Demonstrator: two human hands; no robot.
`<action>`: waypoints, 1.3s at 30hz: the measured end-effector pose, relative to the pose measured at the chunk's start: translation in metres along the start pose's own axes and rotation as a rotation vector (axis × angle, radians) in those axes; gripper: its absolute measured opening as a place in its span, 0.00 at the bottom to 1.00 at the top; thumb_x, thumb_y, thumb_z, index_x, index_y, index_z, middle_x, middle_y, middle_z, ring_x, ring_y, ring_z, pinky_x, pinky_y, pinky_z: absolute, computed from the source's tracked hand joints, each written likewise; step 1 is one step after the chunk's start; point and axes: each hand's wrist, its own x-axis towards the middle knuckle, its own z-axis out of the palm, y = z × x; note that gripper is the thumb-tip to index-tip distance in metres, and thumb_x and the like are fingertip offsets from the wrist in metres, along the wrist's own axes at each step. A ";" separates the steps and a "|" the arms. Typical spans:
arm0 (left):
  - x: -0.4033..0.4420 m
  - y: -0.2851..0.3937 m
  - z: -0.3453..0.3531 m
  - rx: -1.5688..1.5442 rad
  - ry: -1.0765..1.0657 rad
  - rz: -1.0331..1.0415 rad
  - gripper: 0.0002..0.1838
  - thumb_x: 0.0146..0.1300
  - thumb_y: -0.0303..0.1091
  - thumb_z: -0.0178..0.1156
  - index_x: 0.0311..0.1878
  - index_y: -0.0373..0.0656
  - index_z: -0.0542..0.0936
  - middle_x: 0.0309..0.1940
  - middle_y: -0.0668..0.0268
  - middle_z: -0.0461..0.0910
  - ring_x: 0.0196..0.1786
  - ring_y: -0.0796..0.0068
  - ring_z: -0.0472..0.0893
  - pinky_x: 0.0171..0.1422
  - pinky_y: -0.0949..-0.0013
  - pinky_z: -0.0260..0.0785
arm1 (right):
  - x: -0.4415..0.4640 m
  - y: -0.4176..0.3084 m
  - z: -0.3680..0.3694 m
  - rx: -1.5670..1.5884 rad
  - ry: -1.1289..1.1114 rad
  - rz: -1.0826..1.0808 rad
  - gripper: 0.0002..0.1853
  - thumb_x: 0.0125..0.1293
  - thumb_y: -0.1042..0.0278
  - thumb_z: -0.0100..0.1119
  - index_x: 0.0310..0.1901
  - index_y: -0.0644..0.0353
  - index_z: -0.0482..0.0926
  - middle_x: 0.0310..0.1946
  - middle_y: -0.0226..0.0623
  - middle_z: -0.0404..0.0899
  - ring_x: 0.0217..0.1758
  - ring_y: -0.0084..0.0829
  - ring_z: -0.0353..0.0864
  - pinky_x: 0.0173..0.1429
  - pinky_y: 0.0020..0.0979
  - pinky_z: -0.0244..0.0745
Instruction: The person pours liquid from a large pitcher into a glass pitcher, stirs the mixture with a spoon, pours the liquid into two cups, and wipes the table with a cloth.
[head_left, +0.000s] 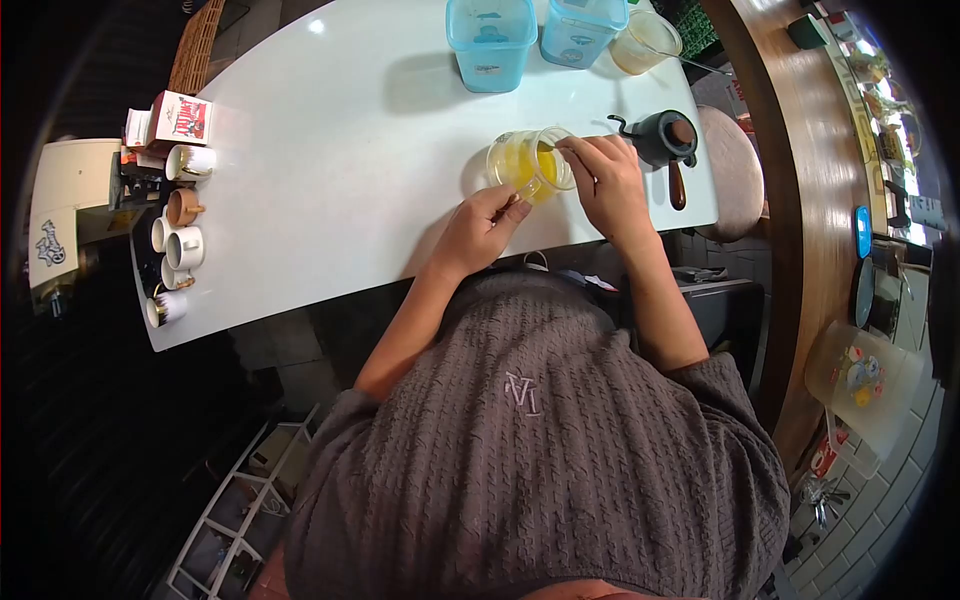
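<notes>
A clear glass cup [501,166] with yellow liquid in it is tilted above the white table. My left hand [484,229] is closed on its handle from the near left side. At the cup's rim is my right hand [608,184], its fingers pinched together round something thin that reaches into the cup; most of that thing is hidden. Right of my right hand stands a dark kettle [660,138] with a wooden handle. Beyond the cup are two blue containers [491,50] and a glass jar [638,43] with a spoon-like utensil across it.
Several mugs [186,248] line the left end of the white table [320,180], near a red and white box [184,120]. A round seat [733,170] is beyond the table's right edge. A wooden counter [795,200] runs along the right.
</notes>
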 end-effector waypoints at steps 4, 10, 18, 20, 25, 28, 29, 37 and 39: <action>0.000 0.000 0.008 0.000 0.000 -0.014 0.16 0.71 0.41 0.54 0.33 0.36 0.73 0.21 0.72 0.66 0.26 0.84 0.63 0.31 0.75 0.59 | -0.014 -0.001 -0.001 -0.067 0.047 0.103 0.07 0.63 0.68 0.59 0.39 0.59 0.82 0.30 0.36 0.81 0.35 0.36 0.76 0.44 0.35 0.66; 0.001 -0.001 0.001 0.064 -0.002 -0.026 0.15 0.67 0.38 0.57 0.31 0.36 0.71 0.20 0.62 0.68 0.24 0.72 0.67 0.31 0.67 0.63 | -0.016 -0.009 -0.001 0.112 0.032 0.367 0.06 0.62 0.72 0.57 0.38 0.61 0.81 0.28 0.38 0.81 0.31 0.35 0.76 0.40 0.33 0.67; 0.000 -0.016 0.004 0.008 0.037 -0.037 0.15 0.67 0.38 0.57 0.29 0.37 0.70 0.20 0.63 0.67 0.23 0.74 0.65 0.29 0.69 0.61 | -0.030 -0.017 -0.030 0.031 0.249 -0.173 0.09 0.53 0.79 0.63 0.38 0.61 0.80 0.28 0.33 0.78 0.31 0.32 0.74 0.40 0.31 0.64; 0.000 -0.012 0.002 0.013 0.001 -0.016 0.15 0.71 0.39 0.53 0.32 0.38 0.71 0.22 0.76 0.63 0.26 0.87 0.60 0.30 0.77 0.56 | -0.038 -0.014 -0.033 0.041 0.294 -0.211 0.10 0.53 0.79 0.63 0.38 0.61 0.80 0.29 0.33 0.79 0.32 0.32 0.75 0.40 0.30 0.64; 0.001 -0.009 0.001 0.010 0.012 -0.026 0.15 0.71 0.38 0.54 0.30 0.38 0.70 0.21 0.73 0.64 0.26 0.85 0.61 0.30 0.76 0.58 | -0.051 -0.012 -0.034 0.040 0.406 -0.171 0.09 0.53 0.81 0.62 0.38 0.63 0.80 0.28 0.31 0.79 0.31 0.31 0.76 0.42 0.29 0.65; 0.002 -0.010 0.001 -0.053 0.030 -0.032 0.15 0.70 0.37 0.55 0.29 0.37 0.69 0.20 0.72 0.64 0.25 0.84 0.61 0.30 0.76 0.59 | -0.063 -0.002 -0.034 0.198 0.519 -0.010 0.07 0.59 0.83 0.55 0.39 0.68 0.79 0.27 0.36 0.79 0.31 0.29 0.77 0.40 0.27 0.68; 0.001 -0.012 0.001 -0.085 0.041 -0.023 0.16 0.70 0.37 0.54 0.29 0.38 0.68 0.20 0.73 0.64 0.25 0.85 0.61 0.30 0.77 0.58 | -0.069 0.002 -0.030 0.353 0.628 0.116 0.07 0.61 0.83 0.53 0.39 0.69 0.79 0.27 0.38 0.79 0.32 0.28 0.77 0.38 0.26 0.69; -0.001 -0.027 -0.001 -0.110 0.039 -0.041 0.16 0.72 0.41 0.52 0.30 0.40 0.68 0.22 0.76 0.63 0.28 0.86 0.60 0.33 0.79 0.56 | -0.115 0.025 0.010 0.622 0.659 0.574 0.10 0.71 0.75 0.50 0.48 0.72 0.76 0.34 0.38 0.81 0.37 0.21 0.78 0.45 0.21 0.71; -0.002 -0.031 -0.002 -0.122 0.021 -0.056 0.16 0.72 0.43 0.51 0.31 0.42 0.70 0.24 0.77 0.65 0.29 0.87 0.62 0.35 0.79 0.57 | -0.122 0.031 0.017 0.608 0.615 0.611 0.10 0.70 0.73 0.51 0.48 0.70 0.77 0.35 0.37 0.82 0.37 0.19 0.77 0.43 0.19 0.70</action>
